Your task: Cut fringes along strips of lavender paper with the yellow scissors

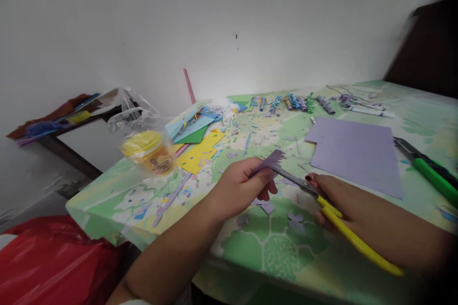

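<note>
My left hand (243, 188) pinches a small strip of purple paper (275, 158) whose far end is cut into a fringe. In my right hand (331, 195) is a pair of scissors (331, 212) with yellow handles, one handle reaching back toward the lower right. The scissor blades point left and meet the purple strip close to my left fingertips. On the tablecloth below lie purple paper scraps (265, 206) and a purple butterfly-shaped cutout (296, 221). Right of the hands rests a larger sheet of purple paper (356, 155).
A green-and-black utility knife (429, 167) lies at the right. Rolled, fringed paper pieces (295, 101) line the back. Coloured sheets (200, 152), white string (225, 110) and a bagged yellow-lidded tub (146, 150) stand left. A red plastic bag (57, 262) is beside the table.
</note>
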Demonstrator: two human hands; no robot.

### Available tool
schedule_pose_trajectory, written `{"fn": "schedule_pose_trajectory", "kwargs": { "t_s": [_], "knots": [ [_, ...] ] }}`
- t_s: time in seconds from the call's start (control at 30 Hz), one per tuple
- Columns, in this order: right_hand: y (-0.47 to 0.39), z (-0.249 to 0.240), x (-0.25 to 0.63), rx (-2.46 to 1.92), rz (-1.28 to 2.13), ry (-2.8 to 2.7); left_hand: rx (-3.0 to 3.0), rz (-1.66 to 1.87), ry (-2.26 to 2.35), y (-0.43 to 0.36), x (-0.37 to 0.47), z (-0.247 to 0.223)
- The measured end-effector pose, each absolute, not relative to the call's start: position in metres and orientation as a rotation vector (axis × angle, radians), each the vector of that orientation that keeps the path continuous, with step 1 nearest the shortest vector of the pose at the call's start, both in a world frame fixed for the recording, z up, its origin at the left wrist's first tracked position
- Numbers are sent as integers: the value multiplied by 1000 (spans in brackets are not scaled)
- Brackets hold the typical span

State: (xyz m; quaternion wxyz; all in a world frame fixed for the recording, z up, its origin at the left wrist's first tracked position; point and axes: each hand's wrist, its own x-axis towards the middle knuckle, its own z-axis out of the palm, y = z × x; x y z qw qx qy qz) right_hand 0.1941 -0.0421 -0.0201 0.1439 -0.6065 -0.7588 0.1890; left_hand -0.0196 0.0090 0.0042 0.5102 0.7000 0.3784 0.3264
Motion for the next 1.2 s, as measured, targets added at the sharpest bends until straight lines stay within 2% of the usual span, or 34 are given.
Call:
{"fn": "schedule_pose_trajectory", "kwargs": {
  "t_s": [0.67, 1.2],
  "knots": [
    [-43, -26, 195, -1744, 489, -2295, 1631, 683, 916, 6, -21, 7],
    [-48, -28, 194, -1692, 629, -2233, 1762, 700, 865, 3, -25, 8]
  ]
}}
